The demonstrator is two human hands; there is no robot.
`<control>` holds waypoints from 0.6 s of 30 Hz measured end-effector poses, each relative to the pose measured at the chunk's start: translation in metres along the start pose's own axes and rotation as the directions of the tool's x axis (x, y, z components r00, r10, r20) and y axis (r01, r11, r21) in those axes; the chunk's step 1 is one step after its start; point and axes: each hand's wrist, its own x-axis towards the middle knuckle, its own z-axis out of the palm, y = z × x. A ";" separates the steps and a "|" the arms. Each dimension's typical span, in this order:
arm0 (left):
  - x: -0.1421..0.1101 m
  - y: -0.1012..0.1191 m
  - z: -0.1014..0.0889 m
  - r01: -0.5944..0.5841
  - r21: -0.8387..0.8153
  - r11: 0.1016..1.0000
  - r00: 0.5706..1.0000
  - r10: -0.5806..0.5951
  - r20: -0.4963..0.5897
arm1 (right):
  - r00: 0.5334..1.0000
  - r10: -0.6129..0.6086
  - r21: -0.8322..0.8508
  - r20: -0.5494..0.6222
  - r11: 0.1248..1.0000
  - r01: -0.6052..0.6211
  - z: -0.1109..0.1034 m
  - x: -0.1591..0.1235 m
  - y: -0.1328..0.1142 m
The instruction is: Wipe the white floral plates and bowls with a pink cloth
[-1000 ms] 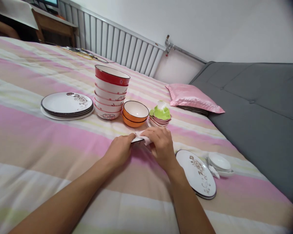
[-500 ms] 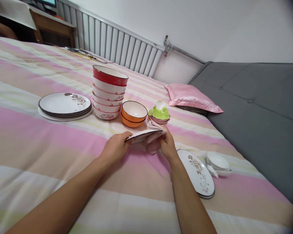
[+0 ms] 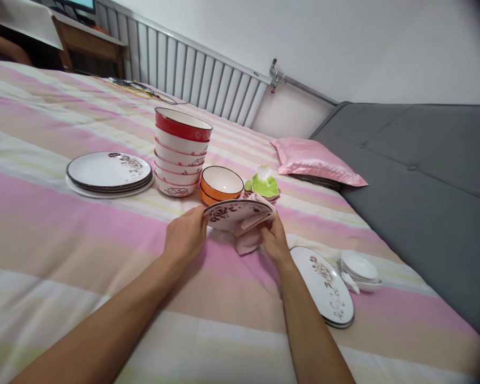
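Note:
A white plate [image 3: 224, 216] with a dark rim and brown flower print is held up, tilted so its patterned face shows. My left hand [image 3: 186, 232] is closed on its left edge. My right hand [image 3: 274, 237] grips a pale pink cloth [image 3: 248, 241], which is folded over the plate's right edge. Just behind the plate are two stacked orange bowls [image 3: 223, 180] and a green leaf-shaped dish [image 3: 265, 184] on top of pinkish dishes. To the right of my right forearm lies a small stack of matching plates [image 3: 324, 285].
A tall stack of red and white bowls [image 3: 180, 154] stands behind my left hand, beside a pile of plates [image 3: 109, 172]. Small white dishes [image 3: 360, 268] sit at right. Farther back are a pink pillow [image 3: 318, 160], a grey headboard [image 3: 416, 176], cables [image 3: 142, 90] and a radiator [image 3: 184, 64].
The plate has tipped from nearly edge-on so its patterned face now shows. Both hands have turned slightly with it, and the cloth has shifted at the right edge.

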 end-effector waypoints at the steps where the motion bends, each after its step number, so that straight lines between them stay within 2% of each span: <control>1: 0.000 0.000 -0.001 0.007 -0.008 1.000 1.000 -0.007 -0.028 | 1.000 -0.009 -0.004 0.003 1.000 0.009 0.001 0.000 -0.002; 6: -0.003 0.002 -0.004 -0.015 -0.100 0.995 0.981 -0.005 -0.196 | 0.998 0.041 0.004 -0.045 0.999 -0.041 0.004 -0.001 -0.012; 10: -0.004 0.003 -0.003 -0.076 -0.188 0.979 0.946 0.011 -0.323 | 0.995 0.093 0.074 -0.017 0.993 -0.092 0.007 -0.002 -0.016; 13: -0.003 0.002 -0.002 -0.100 -0.248 0.963 0.936 0.007 -0.352 | 0.994 0.099 0.060 -0.046 0.994 -0.096 0.009 -0.004 -0.017; 18: -0.002 0.001 -0.001 -0.151 -0.330 0.932 0.946 0.039 -0.322 | 0.986 0.087 -0.006 -0.142 0.996 -0.088 0.010 -0.004 -0.018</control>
